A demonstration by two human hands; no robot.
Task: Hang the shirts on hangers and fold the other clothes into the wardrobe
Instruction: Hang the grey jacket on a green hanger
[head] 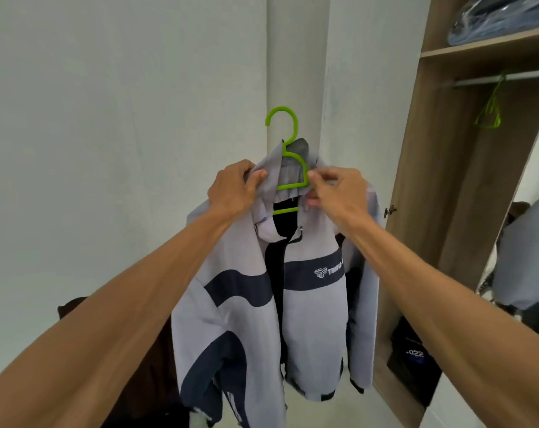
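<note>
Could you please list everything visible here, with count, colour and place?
jacket: one, light grey with navy bands, held up at centre
hanger: one, green, inside the jacket's collar, hook free above
spare hangers: count unclear, green, on the rail
wardrobe: one, wood brown, open, at right
bagged clothes: one pile, blue-grey, on the top shelf
dark garment: one, black, wardrobe floor
brown garment: one, dark brown, lower left
left hand: one, grips the collar's left side
right hand: one, pinches the collar's right side beside the hanger
</note>
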